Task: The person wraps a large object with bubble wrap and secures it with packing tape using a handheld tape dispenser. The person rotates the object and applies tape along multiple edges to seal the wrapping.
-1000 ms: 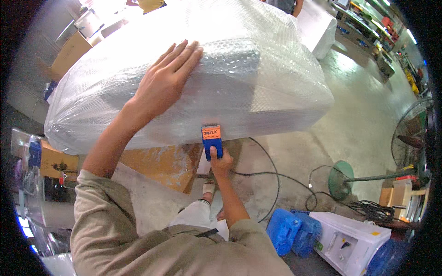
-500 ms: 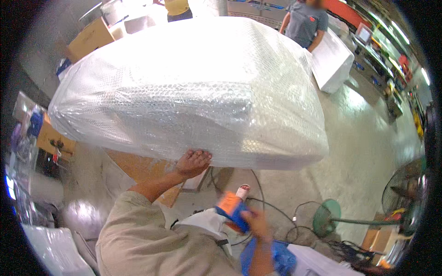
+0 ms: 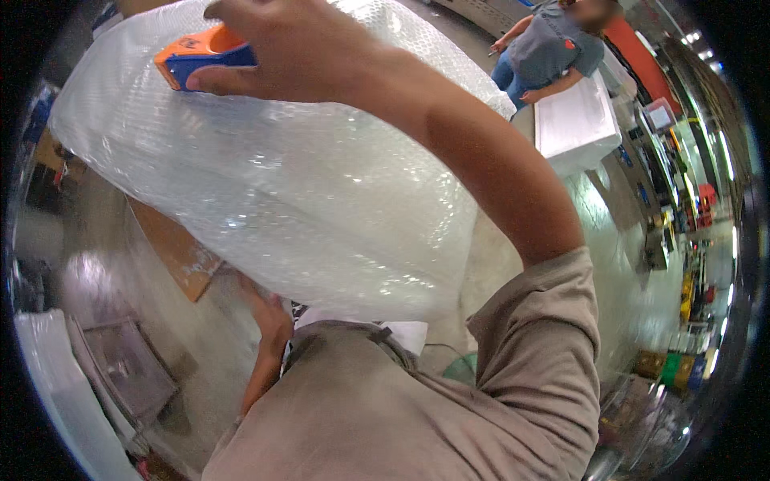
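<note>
Polished grey concrete floor (image 3: 618, 240) is seen behind everything, with shelving and a white foam box (image 3: 571, 122) far beyond the fingers, where another person (image 3: 553, 50) stands at work. Most of the view is filled by a large bundle wrapped in clear bubble film (image 3: 305, 192); its long axis runs from the upper left down toward the wearer's chest.

An orange-and-blue handheld tape dispenser (image 3: 200, 58) is held by the right hand (image 3: 297, 48), which is raised across the top of the view. Its fingers are closed around the tool's body, and the tool points out to their left, over the upper end of the bundle. Whether the dispenser touches the film cannot be told.

The left hand (image 3: 273, 317) is placed under the bundle's lower edge, beside a brown cardboard sheet (image 3: 180, 252) on the floor. Its fingers are hidden by the film, so their state cannot be told, though the palm seems pressed up against the underside. The upper surface is therefore nearer the right hand, the bottom edge nearer the left.
</note>
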`<state>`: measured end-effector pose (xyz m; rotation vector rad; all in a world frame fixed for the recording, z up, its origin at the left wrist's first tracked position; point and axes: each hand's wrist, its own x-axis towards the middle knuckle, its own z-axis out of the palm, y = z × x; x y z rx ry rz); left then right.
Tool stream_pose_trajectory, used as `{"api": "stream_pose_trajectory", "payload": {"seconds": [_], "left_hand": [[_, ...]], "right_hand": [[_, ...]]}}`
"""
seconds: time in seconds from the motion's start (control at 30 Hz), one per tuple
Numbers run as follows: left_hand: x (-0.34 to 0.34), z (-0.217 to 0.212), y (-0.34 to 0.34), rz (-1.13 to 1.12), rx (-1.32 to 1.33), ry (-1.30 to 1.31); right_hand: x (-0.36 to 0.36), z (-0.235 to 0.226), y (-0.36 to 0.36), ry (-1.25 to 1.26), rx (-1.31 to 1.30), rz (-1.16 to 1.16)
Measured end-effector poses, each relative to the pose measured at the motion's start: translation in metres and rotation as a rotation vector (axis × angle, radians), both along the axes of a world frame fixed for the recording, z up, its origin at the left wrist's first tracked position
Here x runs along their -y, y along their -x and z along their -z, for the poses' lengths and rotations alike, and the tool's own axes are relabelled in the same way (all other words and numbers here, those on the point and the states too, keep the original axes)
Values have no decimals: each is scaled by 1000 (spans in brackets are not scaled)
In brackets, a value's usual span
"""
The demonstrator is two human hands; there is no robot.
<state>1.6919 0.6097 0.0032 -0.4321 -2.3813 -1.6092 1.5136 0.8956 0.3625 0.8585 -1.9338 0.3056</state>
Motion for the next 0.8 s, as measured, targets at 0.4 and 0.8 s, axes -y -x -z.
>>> {"api": "stream_pose_trajectory", "payload": {"seconds": [0.4,0.8], "left_hand": [[-304,-193,-135,-511,-112,591],[-325,-172,-134,-659,-1,636]], "right_hand": [[-247,243,-216,1419,1154,363],[-271,222,-221,1301,1326,106]]}}
